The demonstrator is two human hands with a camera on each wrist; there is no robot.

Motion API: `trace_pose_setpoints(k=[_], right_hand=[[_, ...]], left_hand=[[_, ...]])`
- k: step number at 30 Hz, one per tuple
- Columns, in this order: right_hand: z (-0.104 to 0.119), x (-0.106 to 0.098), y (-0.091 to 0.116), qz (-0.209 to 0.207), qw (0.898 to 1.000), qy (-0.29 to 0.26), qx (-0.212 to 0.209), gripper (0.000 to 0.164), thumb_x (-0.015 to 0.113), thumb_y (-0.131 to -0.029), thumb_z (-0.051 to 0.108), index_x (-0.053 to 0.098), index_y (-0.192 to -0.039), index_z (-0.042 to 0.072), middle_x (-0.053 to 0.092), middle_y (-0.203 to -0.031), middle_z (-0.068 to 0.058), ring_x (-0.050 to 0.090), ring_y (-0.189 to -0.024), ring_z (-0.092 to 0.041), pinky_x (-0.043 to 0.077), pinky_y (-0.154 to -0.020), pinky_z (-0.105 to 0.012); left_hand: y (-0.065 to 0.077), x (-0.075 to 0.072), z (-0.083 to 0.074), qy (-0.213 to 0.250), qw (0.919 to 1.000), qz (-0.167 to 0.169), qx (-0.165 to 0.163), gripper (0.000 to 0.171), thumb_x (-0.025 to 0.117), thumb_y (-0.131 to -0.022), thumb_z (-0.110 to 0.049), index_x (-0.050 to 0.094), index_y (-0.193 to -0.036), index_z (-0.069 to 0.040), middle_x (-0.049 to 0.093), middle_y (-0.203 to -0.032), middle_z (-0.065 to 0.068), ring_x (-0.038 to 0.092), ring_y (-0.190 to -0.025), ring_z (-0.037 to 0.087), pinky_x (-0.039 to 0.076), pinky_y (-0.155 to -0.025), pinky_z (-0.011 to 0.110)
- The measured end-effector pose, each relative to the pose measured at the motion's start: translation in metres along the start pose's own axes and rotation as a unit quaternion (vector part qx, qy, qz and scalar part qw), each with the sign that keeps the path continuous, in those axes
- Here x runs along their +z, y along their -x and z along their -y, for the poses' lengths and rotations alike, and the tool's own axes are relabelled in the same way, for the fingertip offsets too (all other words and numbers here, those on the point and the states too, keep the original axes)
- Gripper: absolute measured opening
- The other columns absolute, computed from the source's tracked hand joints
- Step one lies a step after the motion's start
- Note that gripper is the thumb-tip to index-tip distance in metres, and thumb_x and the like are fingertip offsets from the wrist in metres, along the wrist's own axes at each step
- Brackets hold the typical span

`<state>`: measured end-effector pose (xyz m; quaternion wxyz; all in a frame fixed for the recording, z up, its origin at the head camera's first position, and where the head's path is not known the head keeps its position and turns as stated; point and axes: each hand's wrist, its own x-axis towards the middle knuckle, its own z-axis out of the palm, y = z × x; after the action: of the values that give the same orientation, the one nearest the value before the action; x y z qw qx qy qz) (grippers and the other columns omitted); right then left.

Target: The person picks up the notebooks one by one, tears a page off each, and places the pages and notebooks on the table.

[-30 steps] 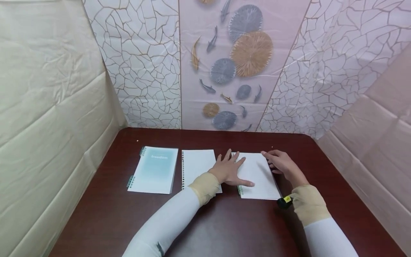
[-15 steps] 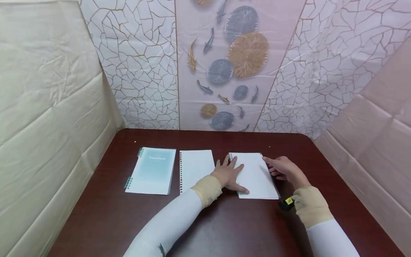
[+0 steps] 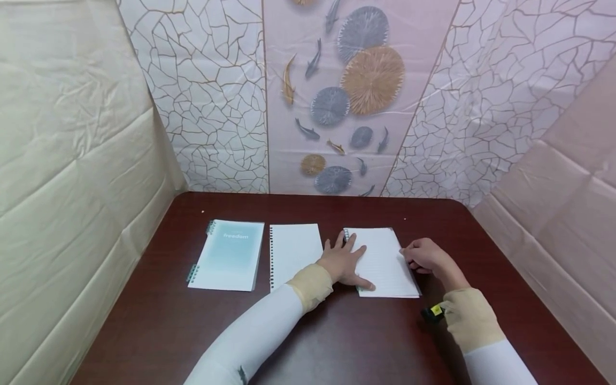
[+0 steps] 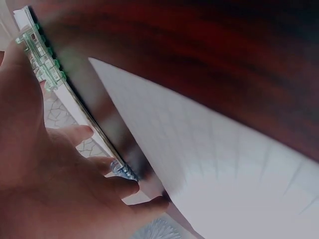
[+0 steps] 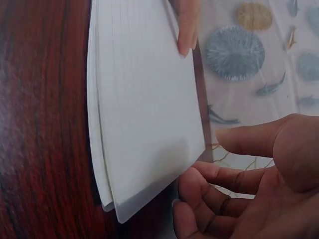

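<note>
My left hand point(image 3: 343, 263) lies with spread fingers across the left, bound edge of a lined ring notebook point(image 3: 385, 267). In the left wrist view its fingers reach along the spine, beside green binding rings point(image 4: 45, 64) and bluish rings point(image 4: 123, 170). My right hand point(image 3: 428, 256) is at the notebook's right edge. In the right wrist view its index fingertip point(image 5: 192, 179) is right at the edge of the pages, the other fingers bent, the thumb apart from the paper. A clear cover edge shows under the pages there.
A stack of loose, hole-punched paper point(image 3: 293, 251) lies left of the notebook, partly under my left forearm. Farther left is a teal-and-white "freedom" notebook point(image 3: 231, 256) with green rings. Patterned cloth point(image 3: 332, 107) hangs behind the dark red table point(image 3: 337, 342).
My right hand has slid toward me along the notebook's right edge, away from its far corner. My left hand has shifted slightly left, its thumb now nearer the notebook's lower left corner.
</note>
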<state>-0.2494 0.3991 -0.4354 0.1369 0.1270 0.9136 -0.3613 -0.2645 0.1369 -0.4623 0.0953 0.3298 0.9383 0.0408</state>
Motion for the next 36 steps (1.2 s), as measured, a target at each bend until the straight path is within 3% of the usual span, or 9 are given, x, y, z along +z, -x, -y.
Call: trace_pose_setpoints(k=[4,9,18,25,30,33,36], right_hand=[[0.000,0.000,0.004,-0.011,1.000,-0.001,-0.018,0.028,0.060,-0.107,0.021,0.061,-0.112,-0.007,0.061,-0.094,-0.015,0.061,-0.083,-0.026,0.053,-0.068,-0.035],[-0.001,0.000,0.009,-0.014,0.999,-0.024,-0.028,0.021,0.061,-0.106,0.014,0.054,-0.110,-0.005,0.060,-0.085,-0.013,0.058,-0.071,-0.022,0.050,-0.062,-0.034],[-0.002,0.002,0.013,-0.014,0.997,-0.040,-0.062,0.015,0.062,-0.103,0.010,0.061,-0.107,-0.005,0.056,-0.072,-0.008,0.051,-0.058,-0.018,0.045,-0.052,-0.031],[0.009,-0.002,0.014,-0.029,0.995,-0.011,-0.098,0.011,0.062,-0.103,0.008,0.058,-0.099,-0.001,0.055,-0.072,-0.008,0.050,-0.057,-0.019,0.045,-0.052,-0.033],[0.021,-0.007,0.022,-0.045,0.993,0.013,-0.113,0.011,0.063,-0.102,0.009,0.060,-0.099,-0.001,0.056,-0.073,-0.008,0.053,-0.058,-0.021,0.049,-0.052,-0.035],[0.033,-0.009,0.029,-0.061,0.990,0.027,-0.122,0.011,0.063,-0.102,0.010,0.061,-0.100,0.000,0.057,-0.074,-0.008,0.055,-0.059,-0.023,0.051,-0.052,-0.038],[0.049,-0.011,0.038,-0.082,0.985,0.054,-0.142,0.009,0.063,-0.100,0.011,0.062,-0.098,0.001,0.059,-0.075,-0.008,0.057,-0.056,-0.023,0.052,-0.050,-0.038]], left_hand=[[0.004,-0.003,-0.001,0.002,1.0000,0.000,0.001,0.108,0.061,-0.085,-0.087,0.028,-0.170,-0.030,0.010,-0.178,0.008,0.006,-0.163,0.038,0.021,-0.126,0.061],[0.005,-0.004,-0.002,0.009,0.9999,0.005,0.005,0.107,0.063,-0.086,-0.085,0.027,-0.170,-0.028,0.010,-0.178,0.009,0.005,-0.163,0.039,0.020,-0.126,0.061],[0.003,0.000,0.000,0.001,1.0000,0.002,0.002,0.110,0.061,-0.083,-0.088,0.026,-0.170,-0.031,0.012,-0.178,0.006,0.006,-0.163,0.036,0.021,-0.127,0.059],[-0.002,-0.003,0.012,0.045,0.9987,0.007,0.021,0.098,0.058,-0.090,-0.083,0.031,-0.169,-0.032,0.016,-0.178,0.005,0.008,-0.163,0.036,0.021,-0.127,0.059],[-0.008,-0.008,0.023,0.117,0.9921,-0.024,0.036,0.070,0.055,-0.103,-0.066,0.050,-0.160,-0.026,0.036,-0.171,0.005,0.028,-0.159,0.030,0.032,-0.123,0.056],[-0.012,-0.009,0.029,0.166,0.9826,-0.068,0.047,0.056,0.054,-0.108,-0.053,0.060,-0.151,-0.017,0.054,-0.156,0.007,0.050,-0.144,0.023,0.043,-0.116,0.045],[-0.015,-0.012,0.034,0.213,0.9690,-0.111,0.055,0.047,0.053,-0.111,-0.043,0.065,-0.143,-0.011,0.066,-0.138,0.007,0.063,-0.124,0.019,0.051,-0.105,0.034]])
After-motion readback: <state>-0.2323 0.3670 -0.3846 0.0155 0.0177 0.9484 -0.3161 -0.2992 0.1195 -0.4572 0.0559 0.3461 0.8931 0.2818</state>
